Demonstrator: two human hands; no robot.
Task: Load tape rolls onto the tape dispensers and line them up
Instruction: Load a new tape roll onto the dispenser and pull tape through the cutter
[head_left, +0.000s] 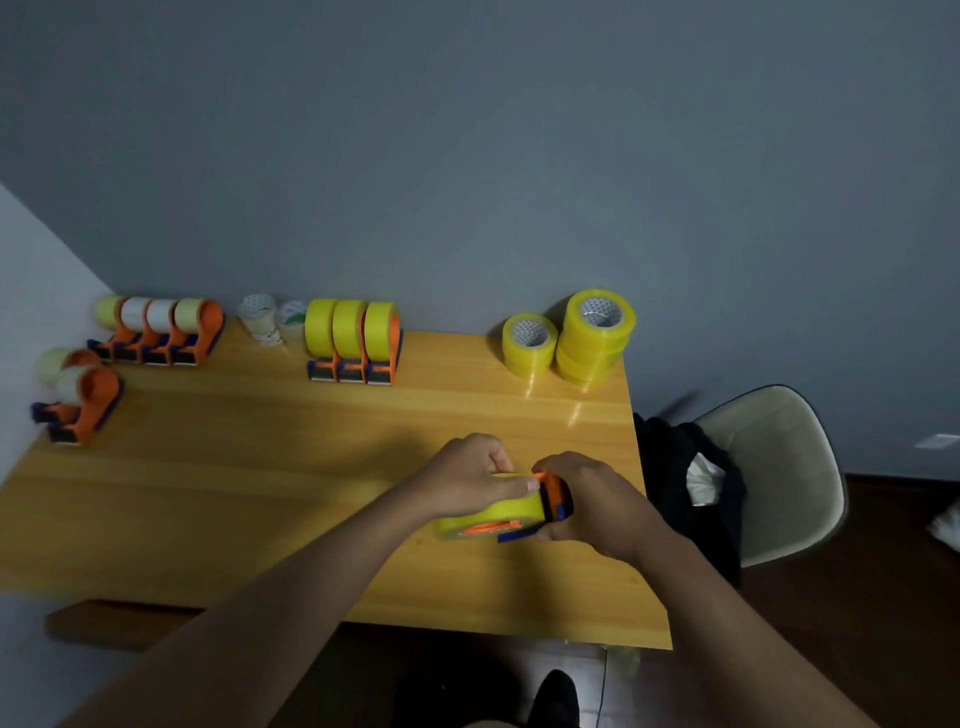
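My left hand (470, 475) pinches the yellow tape roll (488, 512); my right hand (587, 499) grips its orange dispenser (553, 493). Loaded dispensers (353, 340) and stacked rolls (569, 338) line the table's (260, 467) far edge.

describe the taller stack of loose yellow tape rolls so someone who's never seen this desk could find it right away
Go to the wooden table's far right corner, against the grey wall. Two stacks of yellow tape rolls stand there side by side. The taller stack is the right-hand one, nearest the table's edge, rising above the shorter stack.
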